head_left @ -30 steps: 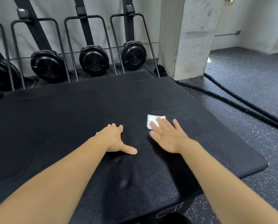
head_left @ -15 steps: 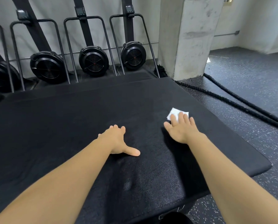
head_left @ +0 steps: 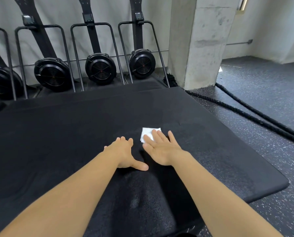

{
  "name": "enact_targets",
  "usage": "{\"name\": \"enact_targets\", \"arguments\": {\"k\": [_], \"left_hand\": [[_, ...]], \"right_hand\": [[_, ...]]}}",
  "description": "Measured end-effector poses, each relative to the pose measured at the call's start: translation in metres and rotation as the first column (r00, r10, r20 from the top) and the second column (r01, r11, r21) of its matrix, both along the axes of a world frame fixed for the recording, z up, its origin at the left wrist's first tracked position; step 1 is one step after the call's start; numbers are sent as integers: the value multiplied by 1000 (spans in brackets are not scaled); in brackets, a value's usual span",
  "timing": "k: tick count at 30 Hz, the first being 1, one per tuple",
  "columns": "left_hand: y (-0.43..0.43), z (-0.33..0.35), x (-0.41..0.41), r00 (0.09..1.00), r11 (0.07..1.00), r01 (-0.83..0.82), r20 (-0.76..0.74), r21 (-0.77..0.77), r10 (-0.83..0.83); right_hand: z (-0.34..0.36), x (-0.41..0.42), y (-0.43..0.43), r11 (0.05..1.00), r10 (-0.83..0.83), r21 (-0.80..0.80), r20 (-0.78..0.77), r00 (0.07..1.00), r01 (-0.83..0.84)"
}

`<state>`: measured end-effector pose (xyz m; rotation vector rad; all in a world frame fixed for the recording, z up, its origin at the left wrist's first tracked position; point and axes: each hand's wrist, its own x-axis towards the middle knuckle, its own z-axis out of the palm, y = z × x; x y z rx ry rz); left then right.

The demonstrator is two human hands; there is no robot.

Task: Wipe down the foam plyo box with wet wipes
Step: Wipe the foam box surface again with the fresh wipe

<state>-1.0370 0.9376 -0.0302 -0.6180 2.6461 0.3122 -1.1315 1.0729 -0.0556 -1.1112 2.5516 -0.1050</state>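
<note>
The black foam plyo box (head_left: pixel 74 142) fills the middle of the view, its top facing me. A white folded wet wipe (head_left: pixel 148 133) lies flat on the top, right of centre. My right hand (head_left: pixel 161 149) presses on the wipe with straight fingers, and its fingertips cover the wipe's near part. My left hand (head_left: pixel 125 154) rests flat on the box just left of the right hand, thumb spread out to the right. It holds nothing.
Several black rowing machines (head_left: pixel 100 69) stand upright against the white back wall. A concrete pillar (head_left: pixel 199 41) rises at the back right. Thick black battle ropes (head_left: pixel 255 115) run across the speckled rubber floor (head_left: pixel 271 93) right of the box.
My right hand slid the wipe out to the right and then back left toward the centre. My left hand stayed in place on the box.
</note>
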Motion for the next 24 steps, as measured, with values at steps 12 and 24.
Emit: {"name": "enact_targets", "arguments": {"k": [12,24], "left_hand": [[0,1,-1,1000,999,-9,11,35,9],[0,1,-2,1000,1000,2,16,-4,-2]], "right_hand": [[-8,-119,45,952,-306,3,-82,949,307],[-3,-2,7,994,-112,-15,-108,988,111]]}}
